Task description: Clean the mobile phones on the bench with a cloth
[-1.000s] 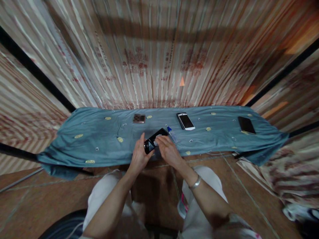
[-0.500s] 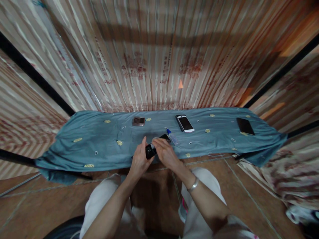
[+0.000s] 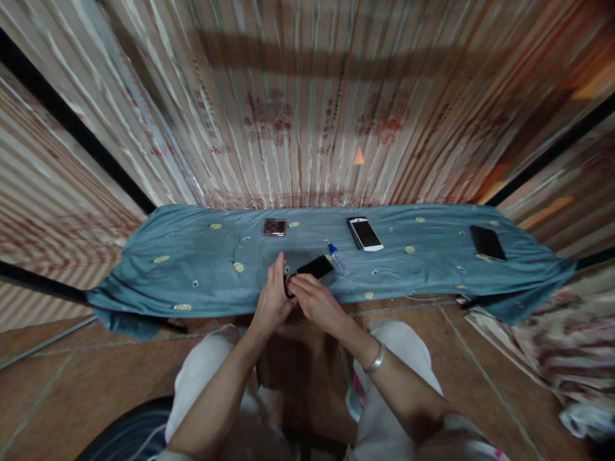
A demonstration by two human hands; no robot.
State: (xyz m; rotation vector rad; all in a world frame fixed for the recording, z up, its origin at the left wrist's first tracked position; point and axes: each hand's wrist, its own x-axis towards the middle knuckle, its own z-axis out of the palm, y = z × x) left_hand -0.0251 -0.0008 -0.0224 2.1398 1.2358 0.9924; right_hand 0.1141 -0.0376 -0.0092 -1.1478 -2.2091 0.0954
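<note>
A dark phone [image 3: 316,266] lies slanted at the table's near edge, between my two hands. My left hand [image 3: 273,298] grips its left end, with the index finger pointing up and away. My right hand [image 3: 317,302] bends over the same end with its fingers pressed together. What those fingers hold, if anything, is hidden. Just past the phone's right end lies a small clear bottle with a blue cap [image 3: 339,259]. Behind it is a white-fronted phone [image 3: 366,234] on a dark backing.
A teal patterned cloth [image 3: 202,282] covers the narrow table. A small dark device [image 3: 275,227], partly blurred, lies at the back left, and a dark flat slab [image 3: 488,242] on the right. Black poles [image 3: 72,115] flank the table, with a striped curtain [image 3: 307,128] behind.
My right hand has slid left along the phone to its near left end, uncovering the phone's right part. A whitish bit under my right fingers is out of sight now. The view has shifted slightly.
</note>
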